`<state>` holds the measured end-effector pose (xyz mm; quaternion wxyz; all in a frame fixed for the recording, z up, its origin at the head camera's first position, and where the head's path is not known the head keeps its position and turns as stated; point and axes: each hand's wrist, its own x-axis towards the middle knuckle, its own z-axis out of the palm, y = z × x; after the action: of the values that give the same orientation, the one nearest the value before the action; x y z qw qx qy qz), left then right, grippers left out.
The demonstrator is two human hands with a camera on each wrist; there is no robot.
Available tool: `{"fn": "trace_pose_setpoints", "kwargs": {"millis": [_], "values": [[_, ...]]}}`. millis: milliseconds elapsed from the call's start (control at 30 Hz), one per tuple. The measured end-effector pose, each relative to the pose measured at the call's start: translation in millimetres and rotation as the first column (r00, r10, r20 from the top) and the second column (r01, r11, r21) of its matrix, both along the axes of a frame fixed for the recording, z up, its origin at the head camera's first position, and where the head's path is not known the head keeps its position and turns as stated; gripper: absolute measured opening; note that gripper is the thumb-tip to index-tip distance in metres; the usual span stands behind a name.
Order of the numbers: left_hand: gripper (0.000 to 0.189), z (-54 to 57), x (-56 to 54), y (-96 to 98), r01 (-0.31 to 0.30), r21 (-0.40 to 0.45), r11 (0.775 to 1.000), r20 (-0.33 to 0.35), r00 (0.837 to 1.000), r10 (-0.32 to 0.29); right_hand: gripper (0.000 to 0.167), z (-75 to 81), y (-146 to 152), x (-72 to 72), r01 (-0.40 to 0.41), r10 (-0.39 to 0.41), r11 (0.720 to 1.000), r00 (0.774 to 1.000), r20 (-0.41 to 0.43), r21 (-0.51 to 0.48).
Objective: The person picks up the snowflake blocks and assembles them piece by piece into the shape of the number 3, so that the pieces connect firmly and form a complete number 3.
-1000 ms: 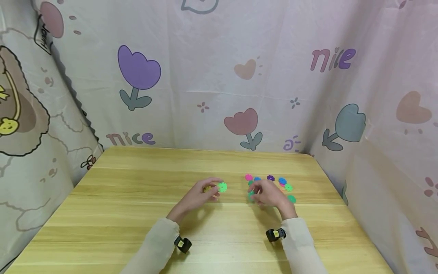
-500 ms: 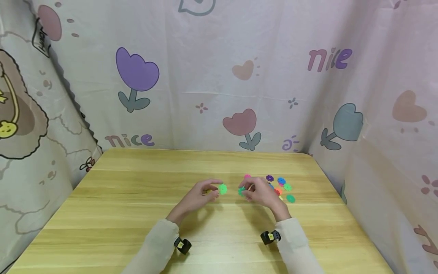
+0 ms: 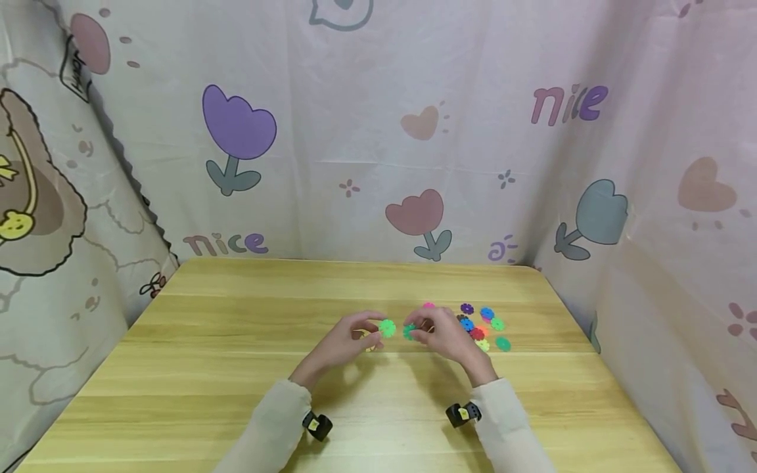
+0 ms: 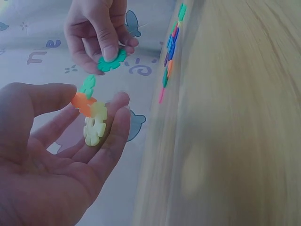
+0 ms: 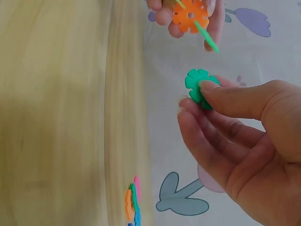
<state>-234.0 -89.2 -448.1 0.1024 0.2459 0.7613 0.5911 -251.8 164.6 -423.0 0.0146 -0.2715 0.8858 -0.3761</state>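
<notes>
My left hand (image 3: 349,338) holds a small chain of slotted plastic snowflake discs between thumb and fingers. In it, a light green disc (image 3: 387,328) stands crosswise in an orange disc (image 5: 186,21), and a pale yellow disc (image 4: 94,129) sits on the orange one's other side. Facing it, my right hand (image 3: 446,335) pinches a single darker green disc (image 5: 195,80) between thumb and fingertips. A short gap separates this disc from the light green one. Both hands are raised above the wooden table (image 3: 236,394).
Several loose discs lie right of my right hand, among them a blue disc (image 3: 466,325), a red disc (image 3: 477,334), a purple disc (image 3: 467,308) and a green disc (image 3: 503,343). Some overlap. A printed curtain (image 3: 331,197) hangs behind the table and along both sides.
My right hand has come left from the loose discs, carrying the darker green disc toward the chain. My left hand stays nearly in place, its chain slightly turned.
</notes>
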Motion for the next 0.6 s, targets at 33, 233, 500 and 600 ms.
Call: {"fn": "trace_pose_setpoints", "kwargs": {"millis": [33, 233, 500, 600], "values": [[0.038, 0.3, 0.1, 0.3, 0.002, 0.002, 1.000, 0.003, 1.000, -0.002, 0.014, 0.8, -1, 0.7, 0.001, -0.001, 1.000, 1.000, -0.003, -0.002], [0.043, 0.0, 0.9, 1.0, 0.013, 0.007, 1.000, 0.020, 1.000, -0.013, 0.014, 4.7, -11, 3.5, 0.013, -0.014, 0.999, 0.999, -0.046, -0.032], [0.043, 1.9, 1.5, 3.5, -0.024, 0.013, 1.000, 0.062, 0.998, 0.023, 0.008, 3.2, -20, 3.5, 0.048, -0.058, 0.995, 0.990, -0.126, -0.082], [0.045, 3.5, 1.0, 3.9, -0.037, 0.009, 0.999, 0.076, 0.996, 0.036, 0.007, 2.6, -22, 3.6, 0.063, -0.079, 0.993, 0.984, -0.160, -0.103]]}}
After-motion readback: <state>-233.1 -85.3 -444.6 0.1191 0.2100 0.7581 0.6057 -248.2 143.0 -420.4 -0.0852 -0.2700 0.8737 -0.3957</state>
